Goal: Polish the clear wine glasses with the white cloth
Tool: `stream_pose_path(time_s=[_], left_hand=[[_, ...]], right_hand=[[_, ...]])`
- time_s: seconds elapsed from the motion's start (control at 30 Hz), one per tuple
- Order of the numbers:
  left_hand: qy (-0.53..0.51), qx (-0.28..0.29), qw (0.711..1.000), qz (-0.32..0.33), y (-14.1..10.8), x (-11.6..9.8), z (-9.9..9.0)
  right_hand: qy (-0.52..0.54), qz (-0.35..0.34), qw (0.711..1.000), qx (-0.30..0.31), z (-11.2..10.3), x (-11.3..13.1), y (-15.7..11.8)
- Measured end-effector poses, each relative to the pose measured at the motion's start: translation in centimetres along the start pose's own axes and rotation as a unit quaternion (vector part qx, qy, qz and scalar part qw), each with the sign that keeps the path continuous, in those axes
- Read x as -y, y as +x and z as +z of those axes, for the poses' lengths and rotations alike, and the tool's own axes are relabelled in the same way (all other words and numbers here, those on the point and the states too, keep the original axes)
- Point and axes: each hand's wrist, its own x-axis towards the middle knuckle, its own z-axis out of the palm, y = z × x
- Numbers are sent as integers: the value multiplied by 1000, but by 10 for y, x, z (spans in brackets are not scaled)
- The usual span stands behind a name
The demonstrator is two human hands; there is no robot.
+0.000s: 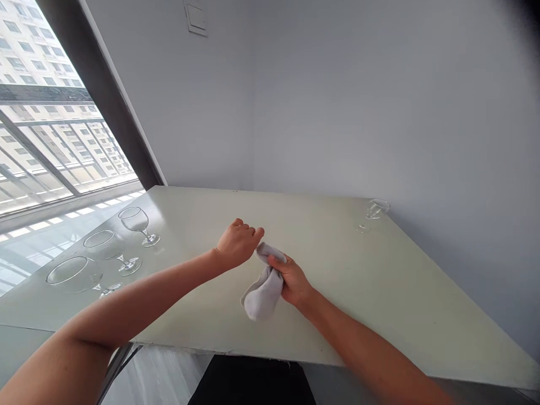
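My right hand [293, 278] is closed around a whitish cloth [262, 298], gripping it near its upper part. The rest of the cloth hangs below in a soft fold above the table. Close beside its top edge is my left hand [240, 243], with the fingers curled into a fist and the back of the hand towards me. Whatever sits inside those fingers, if anything, is hidden. Both hands are over the middle of the pale glossy table [337, 315].
On the left stand three clear stemmed glasses, a far one [134, 220], a middle one [104, 245] and a near one [73, 274] partly behind my left forearm. Another stemmed glass [377, 209] is at the far right edge. Walls [379, 112] border the table; a window [46, 129] is left.
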Motion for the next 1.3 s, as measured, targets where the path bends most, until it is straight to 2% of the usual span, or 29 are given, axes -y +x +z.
stream_pose_path(time_s=[0.13, 0.27, 0.4, 0.5, 0.53, 0.57, 0.67, 0.7, 0.73, 0.77, 0.8, 0.83, 0.9, 0.93, 0.97, 1.0, 1.03, 1.1, 1.17, 1.23, 1.3], left_hand=[[29, -59, 996, 64, -2, 1, -10], [15, -57, 994, 94, -1, 8, -8], [-77, -17, 991, 109, -3, 21, 4], [-203, 76, 973, 76, -8, 32, 8], [-266, 128, 954, 58, -10, 36, 9], [-336, 191, 921, 44, -11, 40, 9], [-515, 370, 772, 44, -15, 51, 8], [-546, 407, 731, 50, -16, 52, 7], [-561, 427, 708, 51, -17, 51, 7], [-560, 426, 709, 48, -19, 48, 7], [-538, 400, 741, 35, -21, 42, 6], [-493, 349, 797, 16, -22, 34, 6], [-336, 195, 921, -21, -25, 17, 7], [-245, 116, 962, -30, -26, 8, 8], [-166, 56, 984, -30, -26, 1, 9], [-113, 23, 993, -19, -25, -4, 9], [-87, 13, 996, -6, -24, -7, 9], [-94, 29, 995, 4, -22, -5, 8], [-152, 65, 986, -22, -22, 2, 5], [-263, 129, 955, -52, -26, 12, 2], [-399, 224, 888, -46, -32, 20, 0]], right_hand=[[55, 10, 998, -21, -8, 15, 6], [45, 13, 999, -2, -12, 17, 4], [-33, -26, 998, 41, -9, 13, 2], [-123, -70, 988, 61, -10, 11, 2], [-162, -86, 981, 71, -11, 11, 1], [-204, -94, 971, 86, -12, 11, 1], [-299, -74, 939, 151, -15, 10, -1], [-305, -61, 935, 167, -16, 10, -1], [-296, -52, 938, 173, -17, 10, 0], [-275, -46, 946, 167, -18, 11, 2], [-244, -43, 957, 149, -20, 11, 5], [-206, -37, 970, 125, -21, 11, 8], [-124, -22, 989, 72, -24, 12, 15], [-88, -13, 995, 49, -25, 12, 17], [-58, -5, 998, 29, -25, 13, 19], [-38, -2, 999, 15, -25, 13, 20], [-30, 0, 999, 10, -24, 14, 19], [-54, -4, 998, 29, -20, 17, 14], [-126, -33, 989, 75, -14, 21, 4], [-230, -73, 963, 124, -9, 25, -6], [-324, -96, 927, 161, -6, 26, -12]])
